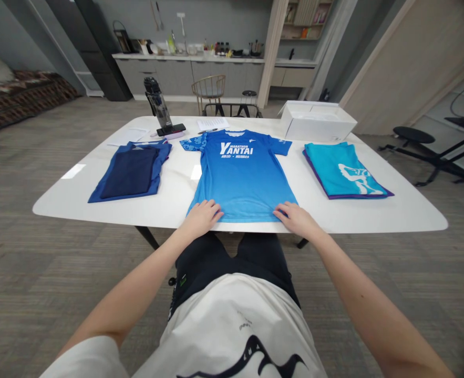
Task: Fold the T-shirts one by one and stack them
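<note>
Two palms down: left hand (201, 218) and right hand (298, 220) sat flat on a blue Yantai marathon tee (240, 176), fingers (213, 209) spread, gripping nothing. Looked light and soft, easiest pinched at the hem.

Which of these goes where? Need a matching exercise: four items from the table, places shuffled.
Items:
1. Blue Yantai marathon T-shirt
2. Folded turquoise garment with purple edging
3. Folded navy-and-blue garment
4. Open white box

Places:
A. Far right corner of the white table
B. Left of centre
C. Centre, under the left hand and right hand
D. Right of centre, near the front edge

Pairs: 1-C; 2-D; 3-B; 4-A
</note>
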Action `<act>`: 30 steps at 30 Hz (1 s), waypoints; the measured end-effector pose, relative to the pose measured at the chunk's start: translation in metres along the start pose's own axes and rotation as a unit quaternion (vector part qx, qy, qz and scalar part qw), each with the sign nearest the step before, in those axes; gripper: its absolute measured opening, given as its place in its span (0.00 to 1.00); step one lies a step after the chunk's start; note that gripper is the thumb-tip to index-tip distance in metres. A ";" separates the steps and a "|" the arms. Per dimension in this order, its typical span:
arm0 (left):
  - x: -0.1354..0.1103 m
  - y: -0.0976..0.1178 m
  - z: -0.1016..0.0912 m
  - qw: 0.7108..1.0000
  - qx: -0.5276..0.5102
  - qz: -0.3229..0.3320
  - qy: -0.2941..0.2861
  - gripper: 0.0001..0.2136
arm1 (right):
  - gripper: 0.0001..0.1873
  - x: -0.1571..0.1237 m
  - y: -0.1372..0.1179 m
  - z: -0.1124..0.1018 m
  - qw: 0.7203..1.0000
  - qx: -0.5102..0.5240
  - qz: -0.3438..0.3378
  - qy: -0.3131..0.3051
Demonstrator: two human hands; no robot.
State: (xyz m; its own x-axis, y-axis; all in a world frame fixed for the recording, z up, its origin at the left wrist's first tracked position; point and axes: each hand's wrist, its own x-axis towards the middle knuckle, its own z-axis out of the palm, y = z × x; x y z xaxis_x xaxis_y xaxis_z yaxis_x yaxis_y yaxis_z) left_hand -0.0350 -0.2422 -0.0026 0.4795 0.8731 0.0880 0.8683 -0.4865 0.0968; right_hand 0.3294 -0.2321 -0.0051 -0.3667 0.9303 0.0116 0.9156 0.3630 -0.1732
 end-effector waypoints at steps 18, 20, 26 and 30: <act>0.012 0.004 -0.002 0.971 0.056 -0.232 -0.003 0.20 | 0.17 0.011 0.001 0.003 0.995 -0.024 0.096 -0.007; 0.024 -0.006 -0.005 0.975 0.041 -0.217 -0.012 0.18 | 0.18 0.026 0.003 -0.001 0.996 -0.012 0.082 -0.015; 0.114 -0.049 0.004 0.997 -0.004 -0.063 0.032 0.18 | 0.20 0.125 0.007 0.001 0.997 -0.035 -0.003 0.063; 0.177 -0.078 0.022 0.996 -0.035 -0.074 0.028 0.24 | 0.24 0.191 0.014 0.011 0.997 -0.010 0.005 0.075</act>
State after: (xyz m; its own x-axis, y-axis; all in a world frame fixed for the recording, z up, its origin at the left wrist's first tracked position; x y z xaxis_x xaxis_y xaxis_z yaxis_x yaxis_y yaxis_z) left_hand -0.0149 -0.0490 -0.0160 0.3370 0.9336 0.1221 0.9172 -0.3548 0.1811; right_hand 0.2706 -0.0494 -0.0161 -0.3306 0.9307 0.1565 0.9224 0.3537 -0.1550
